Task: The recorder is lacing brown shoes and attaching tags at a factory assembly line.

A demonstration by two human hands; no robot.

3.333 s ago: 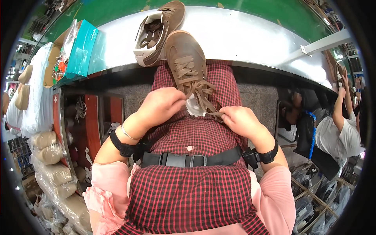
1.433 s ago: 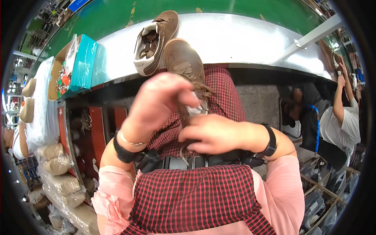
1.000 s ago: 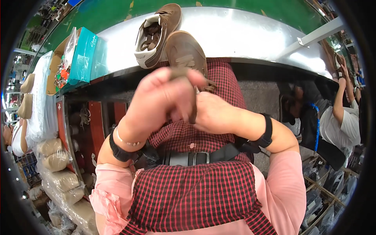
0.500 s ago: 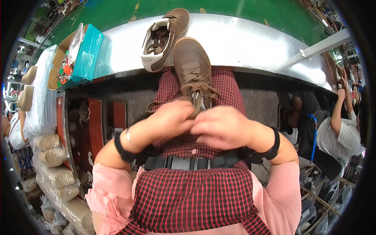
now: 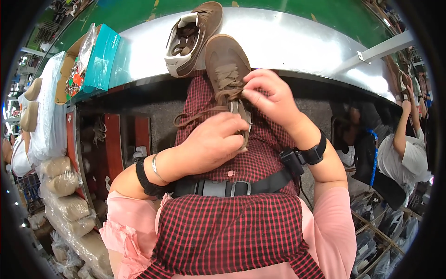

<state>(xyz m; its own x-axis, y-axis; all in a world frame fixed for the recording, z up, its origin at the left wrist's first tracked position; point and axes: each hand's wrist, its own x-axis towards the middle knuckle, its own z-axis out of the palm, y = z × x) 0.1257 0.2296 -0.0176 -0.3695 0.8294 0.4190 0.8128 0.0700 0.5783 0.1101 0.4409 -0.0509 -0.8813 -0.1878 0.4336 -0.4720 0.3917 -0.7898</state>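
Observation:
A brown lace-up shoe [image 5: 226, 65] rests toe-up on my lap against the edge of the metal table [image 5: 297, 42]. My left hand [image 5: 213, 142] grips the heel end of this shoe, and a loose brown lace [image 5: 195, 116] trails out to its left. My right hand [image 5: 269, 95] pinches the laces near the shoe's tongue. The matching brown shoe [image 5: 188, 37], with a white sole and lining, lies on its side on the table just beyond.
A teal shoebox [image 5: 100, 58] stands on the table's left end beside an open cardboard box. Bagged packs [image 5: 65, 204] are stacked on the floor at left. Another person [image 5: 402, 153] in a white shirt works at right, arm raised.
My hands had lifted close to the camera, then dropped back to the shoe. My right hand has now moved up to the laces, while my left stays at the heel.

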